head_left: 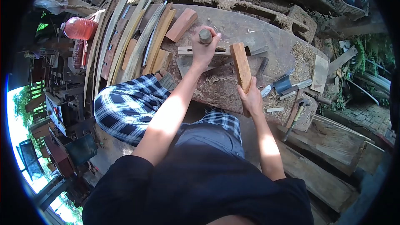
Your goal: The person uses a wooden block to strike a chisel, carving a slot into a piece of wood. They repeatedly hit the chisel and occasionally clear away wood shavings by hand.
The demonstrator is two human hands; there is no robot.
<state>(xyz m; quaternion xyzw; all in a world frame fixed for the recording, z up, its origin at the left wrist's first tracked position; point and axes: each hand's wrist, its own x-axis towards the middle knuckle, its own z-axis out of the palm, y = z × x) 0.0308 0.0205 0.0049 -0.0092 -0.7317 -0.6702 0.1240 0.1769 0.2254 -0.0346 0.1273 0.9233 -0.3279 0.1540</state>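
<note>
My left hand (pixel 204 50) is wrapped round a tool with a round wooden handle end (pixel 205 36), held upright over a pale wood strip (pixel 185 51) with dark slots cut in it. The tool's lower part is hidden by the hand. My right hand (pixel 251 96) grips the near end of an orange-brown wooden block (pixel 241 64), whose far end is raised beside the right part of the strip. The strip lies across other flat pieces on the workbench (pixel 225 87).
Long boards (pixel 139 37) and a reddish block (pixel 181 25) lie at the left. A red liquid bottle (pixel 79 28) stands beyond them. At the right are a dark-headed tool (pixel 282 84), a hammer (pixel 298 114), a flat board (pixel 320 73) and wood shavings (pixel 303 54).
</note>
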